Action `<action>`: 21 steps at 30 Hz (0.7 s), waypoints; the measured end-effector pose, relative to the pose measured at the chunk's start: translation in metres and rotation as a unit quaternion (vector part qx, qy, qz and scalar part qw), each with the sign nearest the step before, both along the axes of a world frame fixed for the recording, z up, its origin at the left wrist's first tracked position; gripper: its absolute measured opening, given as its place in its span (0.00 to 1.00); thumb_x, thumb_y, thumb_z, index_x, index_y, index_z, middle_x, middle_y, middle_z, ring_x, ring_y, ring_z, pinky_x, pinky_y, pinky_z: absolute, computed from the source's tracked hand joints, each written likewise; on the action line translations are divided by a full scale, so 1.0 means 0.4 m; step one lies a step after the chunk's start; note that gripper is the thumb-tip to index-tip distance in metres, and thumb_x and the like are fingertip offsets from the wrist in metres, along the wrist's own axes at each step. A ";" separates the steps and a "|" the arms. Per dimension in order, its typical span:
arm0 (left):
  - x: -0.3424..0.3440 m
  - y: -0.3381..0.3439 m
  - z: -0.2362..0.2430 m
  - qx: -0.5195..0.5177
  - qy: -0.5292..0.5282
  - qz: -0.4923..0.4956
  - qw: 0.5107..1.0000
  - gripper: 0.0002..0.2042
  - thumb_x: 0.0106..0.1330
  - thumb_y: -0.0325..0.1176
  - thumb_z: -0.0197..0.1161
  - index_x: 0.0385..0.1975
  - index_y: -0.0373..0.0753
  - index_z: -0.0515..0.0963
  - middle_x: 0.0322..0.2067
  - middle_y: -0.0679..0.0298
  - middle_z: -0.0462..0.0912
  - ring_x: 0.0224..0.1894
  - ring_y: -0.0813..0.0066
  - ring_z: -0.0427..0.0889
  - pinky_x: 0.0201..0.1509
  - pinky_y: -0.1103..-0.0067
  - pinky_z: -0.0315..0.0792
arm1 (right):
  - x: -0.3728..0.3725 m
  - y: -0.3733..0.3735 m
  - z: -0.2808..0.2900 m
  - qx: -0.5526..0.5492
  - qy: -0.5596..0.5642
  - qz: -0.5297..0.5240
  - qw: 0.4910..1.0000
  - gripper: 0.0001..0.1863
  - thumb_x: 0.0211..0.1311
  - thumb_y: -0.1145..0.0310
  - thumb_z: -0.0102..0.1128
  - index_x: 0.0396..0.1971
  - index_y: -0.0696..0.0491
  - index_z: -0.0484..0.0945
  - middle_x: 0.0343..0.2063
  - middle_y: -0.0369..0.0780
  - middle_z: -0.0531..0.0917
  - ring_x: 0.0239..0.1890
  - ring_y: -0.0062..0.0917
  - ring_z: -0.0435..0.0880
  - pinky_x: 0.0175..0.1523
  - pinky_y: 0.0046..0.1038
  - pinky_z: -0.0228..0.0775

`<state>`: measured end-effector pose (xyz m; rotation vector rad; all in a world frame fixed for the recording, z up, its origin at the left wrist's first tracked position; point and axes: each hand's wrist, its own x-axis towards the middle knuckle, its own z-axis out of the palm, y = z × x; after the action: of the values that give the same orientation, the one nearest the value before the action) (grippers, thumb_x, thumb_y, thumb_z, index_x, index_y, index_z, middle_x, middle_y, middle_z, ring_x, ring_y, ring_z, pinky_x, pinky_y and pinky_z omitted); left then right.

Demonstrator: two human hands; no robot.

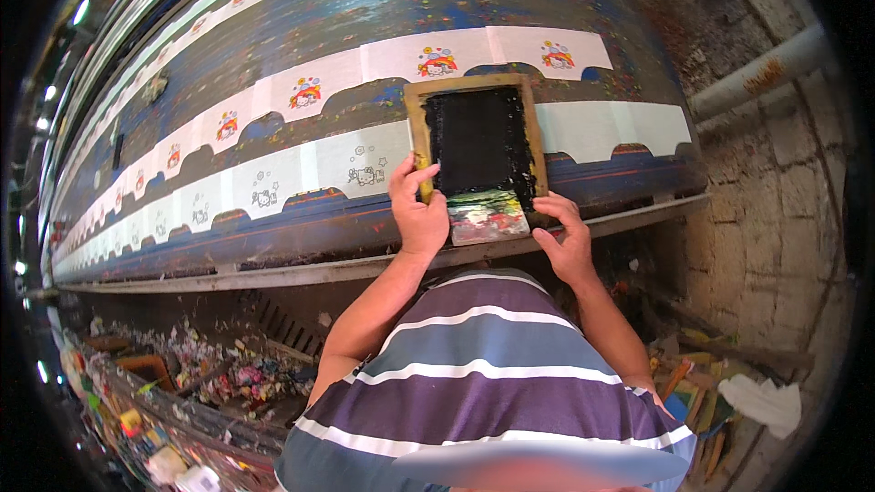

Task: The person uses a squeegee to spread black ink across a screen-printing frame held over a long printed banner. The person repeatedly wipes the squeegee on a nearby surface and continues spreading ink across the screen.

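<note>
A wooden screen-printing frame (540, 141) with a black mesh rests on the long printing table, over the nearest row of white cut fabric pieces. My left hand (421, 214) grips its left side near the lower corner, fingers bent over the wood. At the lower right corner, my right hand (567, 235) holds the edge with its fingertips, the thumb beneath. Between the hands, a squeegee-like flat block (489, 219) smeared with many paint colours lies across the frame's lower end. White pieces with black outline prints (367, 171) run left of the frame; a plain white piece (612, 130) lies right.
Another row of white pieces with coloured prints (437, 62) lies farther back on the paint-stained table (365, 14). A rail (383, 266) runs along its near edge. Coloured scraps (246, 369) fill the lower left; a rusty pipe (761, 73) crosses the right.
</note>
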<state>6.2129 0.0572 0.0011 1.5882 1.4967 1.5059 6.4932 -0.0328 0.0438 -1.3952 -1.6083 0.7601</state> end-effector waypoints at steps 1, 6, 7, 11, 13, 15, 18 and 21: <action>0.012 -0.002 -0.001 -0.009 0.009 0.005 1.000 0.24 0.58 0.13 0.66 0.53 0.40 0.91 0.70 0.47 0.81 0.73 0.47 0.80 0.81 0.61 0.70 | 0.018 0.002 0.002 0.000 -0.001 0.007 1.000 0.22 0.66 0.73 0.78 0.60 0.54 0.88 0.65 0.45 0.89 0.76 0.48 0.79 0.83 0.50 0.65; 0.041 -0.002 -0.010 -0.056 0.005 0.011 0.998 0.23 0.61 0.12 0.66 0.54 0.39 0.90 0.72 0.48 0.80 0.76 0.50 0.80 0.82 0.63 0.71 | 0.070 0.008 0.006 -0.006 -0.005 0.033 0.999 0.22 0.67 0.71 0.79 0.60 0.54 0.88 0.65 0.46 0.88 0.76 0.48 0.79 0.83 0.51 0.65; 0.041 -0.001 -0.012 -0.066 -0.001 0.010 0.998 0.22 0.61 0.12 0.67 0.54 0.39 0.90 0.72 0.48 0.80 0.76 0.51 0.80 0.82 0.63 0.71 | 0.074 0.009 0.005 -0.008 -0.003 0.038 0.999 0.22 0.67 0.71 0.79 0.60 0.54 0.88 0.65 0.46 0.88 0.76 0.48 0.78 0.83 0.51 0.65; 0.049 0.000 -0.017 -0.072 -0.006 0.009 0.997 0.22 0.61 0.12 0.67 0.53 0.40 0.91 0.73 0.47 0.80 0.76 0.51 0.80 0.81 0.63 0.72 | 0.073 0.012 0.004 -0.007 -0.021 0.024 0.999 0.21 0.68 0.70 0.78 0.59 0.54 0.89 0.65 0.46 0.88 0.76 0.50 0.78 0.82 0.51 0.66; 0.052 0.001 -0.019 -0.078 0.003 0.005 0.997 0.22 0.61 0.13 0.67 0.54 0.40 0.91 0.73 0.47 0.80 0.76 0.50 0.80 0.81 0.63 0.72 | 0.062 0.016 0.011 -0.015 -0.033 0.007 0.999 0.21 0.67 0.70 0.79 0.59 0.54 0.89 0.65 0.47 0.87 0.76 0.51 0.78 0.81 0.52 0.67; 0.053 0.001 -0.019 -0.091 0.009 0.004 0.996 0.23 0.61 0.13 0.67 0.54 0.41 0.90 0.73 0.47 0.80 0.76 0.50 0.80 0.81 0.64 0.72 | 0.046 0.021 0.026 0.022 -0.115 0.010 0.993 0.22 0.65 0.69 0.81 0.59 0.53 0.89 0.66 0.46 0.86 0.76 0.52 0.78 0.80 0.52 0.68; 0.050 0.003 -0.017 -0.101 0.017 0.001 0.995 0.23 0.62 0.14 0.68 0.56 0.40 0.89 0.73 0.47 0.80 0.76 0.49 0.80 0.82 0.64 0.71 | 0.017 0.041 0.061 0.082 -0.219 0.094 0.968 0.24 0.63 0.68 0.82 0.60 0.52 0.89 0.67 0.46 0.84 0.75 0.52 0.78 0.78 0.52 0.70; 0.038 0.007 -0.015 -0.082 0.031 -0.009 0.996 0.23 0.65 0.15 0.69 0.60 0.39 0.88 0.73 0.48 0.81 0.74 0.52 0.82 0.79 0.65 0.74 | -0.019 0.084 0.089 0.113 -0.277 0.186 0.936 0.28 0.59 0.71 0.81 0.61 0.51 0.88 0.66 0.45 0.83 0.73 0.49 0.80 0.75 0.51 0.72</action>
<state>6.2281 0.0602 -0.0048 1.5592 1.5914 1.2992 6.4855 0.0006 0.0796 -1.2092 -2.3661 0.3762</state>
